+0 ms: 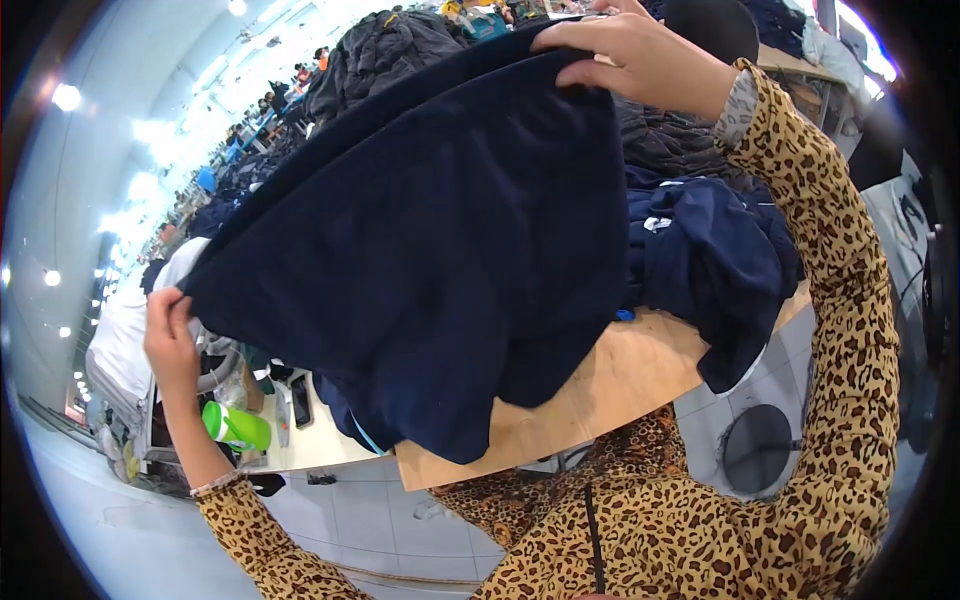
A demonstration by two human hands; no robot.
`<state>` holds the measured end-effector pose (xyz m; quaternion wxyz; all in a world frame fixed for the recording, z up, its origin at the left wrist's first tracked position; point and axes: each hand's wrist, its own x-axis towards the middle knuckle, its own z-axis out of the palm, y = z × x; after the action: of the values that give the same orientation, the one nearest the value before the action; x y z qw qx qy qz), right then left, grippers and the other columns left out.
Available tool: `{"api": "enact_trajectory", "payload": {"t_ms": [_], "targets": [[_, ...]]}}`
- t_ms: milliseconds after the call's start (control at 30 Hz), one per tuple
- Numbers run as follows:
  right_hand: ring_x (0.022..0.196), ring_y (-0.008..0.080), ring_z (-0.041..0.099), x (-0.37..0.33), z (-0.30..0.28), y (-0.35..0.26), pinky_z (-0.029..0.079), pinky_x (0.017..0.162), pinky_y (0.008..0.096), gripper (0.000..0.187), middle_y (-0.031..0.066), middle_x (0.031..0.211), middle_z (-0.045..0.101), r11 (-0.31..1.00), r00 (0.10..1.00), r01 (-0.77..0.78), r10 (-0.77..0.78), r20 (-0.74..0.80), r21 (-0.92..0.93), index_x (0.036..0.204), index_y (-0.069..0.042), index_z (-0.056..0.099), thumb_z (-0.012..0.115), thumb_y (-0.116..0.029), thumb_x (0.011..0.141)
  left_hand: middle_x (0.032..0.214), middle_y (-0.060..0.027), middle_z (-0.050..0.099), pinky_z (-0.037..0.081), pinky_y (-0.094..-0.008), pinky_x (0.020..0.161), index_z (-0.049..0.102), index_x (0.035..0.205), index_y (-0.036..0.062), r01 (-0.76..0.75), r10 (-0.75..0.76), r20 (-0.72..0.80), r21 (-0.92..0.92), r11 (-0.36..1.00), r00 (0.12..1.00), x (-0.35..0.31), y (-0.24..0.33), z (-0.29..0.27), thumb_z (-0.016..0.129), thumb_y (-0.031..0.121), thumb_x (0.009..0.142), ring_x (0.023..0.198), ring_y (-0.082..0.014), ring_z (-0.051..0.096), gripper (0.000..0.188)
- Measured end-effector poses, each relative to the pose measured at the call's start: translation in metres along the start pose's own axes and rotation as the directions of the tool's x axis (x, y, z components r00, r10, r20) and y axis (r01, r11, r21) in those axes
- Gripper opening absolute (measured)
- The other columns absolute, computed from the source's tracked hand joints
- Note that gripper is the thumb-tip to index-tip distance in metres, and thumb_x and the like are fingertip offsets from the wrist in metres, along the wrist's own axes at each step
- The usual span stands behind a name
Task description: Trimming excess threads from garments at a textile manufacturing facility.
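A large dark navy garment is stretched taut between my two hands above the wooden table. Its lower part hangs in folds down to the table's front edge; what kind of garment it is I cannot tell. My left hand pinches one corner at the far left. Higher up and to the right, my right hand grips the opposite end of the same edge, thumb below and fingers over the cloth. More navy clothing with a white label lies heaped to the right, one piece drooping over the table edge.
The wooden tabletop shows in front of me. At the left are a bright green jug and a dark phone-like object. Piles of dark grey garments stand behind. A round black stool seat is at the lower right.
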<state>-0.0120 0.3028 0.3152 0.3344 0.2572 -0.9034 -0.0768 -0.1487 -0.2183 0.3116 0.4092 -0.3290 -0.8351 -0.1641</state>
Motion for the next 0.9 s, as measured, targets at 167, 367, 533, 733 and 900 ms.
{"api": "enact_trajectory", "payload": {"t_ms": [167,367,533,733,900], "targets": [[0.088,0.0282,0.055,-0.062,0.062,-0.061,0.033,0.099,0.0437,0.045,0.0098,0.095,0.063,0.988,0.988,-0.156,0.156,0.007,-0.014,0.114,-0.002,0.056,0.07,-0.02,0.075,0.094,-0.015,0.06,0.049,-0.0383,0.079,0.056,0.101,-0.0014,-0.24,0.245,-0.006,0.18,0.954,0.97,-0.077,0.027,0.018,0.052,-0.004,0.087,0.087,-0.0296,0.061,0.014],[0.087,0.0193,0.057,-0.242,0.162,-0.178,0.032,0.096,0.0462,0.041,0.0041,0.087,0.057,0.91,0.872,-0.387,0.308,0.381,0.15,0.11,-0.006,0.054,0.069,-0.018,0.075,0.097,-0.0147,0.061,0.05,-0.0432,0.077,0.059,0.096,0.0006,-0.263,0.342,0.372,-0.249,0.932,0.863,-0.276,0.11,0.114,0.06,0.002,0.073,0.086,-0.0332,0.06,0.023],[0.097,0.0259,0.059,-0.28,0.185,-0.239,0.026,0.104,0.052,0.034,0.0073,0.094,0.062,0.786,0.784,-0.57,0.435,0.442,0.238,0.106,-0.003,0.056,0.066,-0.01,0.074,0.104,-0.0116,0.06,0.049,-0.0395,0.077,0.061,0.094,0.0012,0.123,0.121,0.591,-0.356,0.926,0.798,-0.366,0.171,0.139,0.061,-0.002,0.061,0.089,-0.0317,0.056,0.033],[0.085,0.0285,0.062,-0.271,0.166,-0.264,0.046,0.083,0.0407,0.017,0.0133,0.085,0.064,0.425,0.628,-0.746,0.705,0.329,0.512,0.089,0.0,0.064,0.061,0.004,0.072,0.092,-0.0084,0.06,0.051,-0.0347,0.061,0.064,0.087,0.0036,0.415,-0.248,0.408,-0.399,0.817,0.879,-0.37,0.203,0.123,0.065,-0.006,0.062,0.077,-0.0257,0.059,0.027],[0.081,0.03,0.061,-0.229,0.175,-0.289,0.049,0.073,0.0356,0.017,0.0126,0.085,0.064,0.515,0.741,-0.604,0.644,0.191,0.608,0.088,0.0,0.064,0.064,0.005,0.071,0.09,-0.0078,0.056,0.048,-0.0345,0.063,0.064,0.095,0.0064,0.346,-0.239,0.511,-0.124,0.93,0.826,-0.323,0.228,0.149,0.074,0.007,0.068,0.08,-0.0256,0.056,0.029]]}}
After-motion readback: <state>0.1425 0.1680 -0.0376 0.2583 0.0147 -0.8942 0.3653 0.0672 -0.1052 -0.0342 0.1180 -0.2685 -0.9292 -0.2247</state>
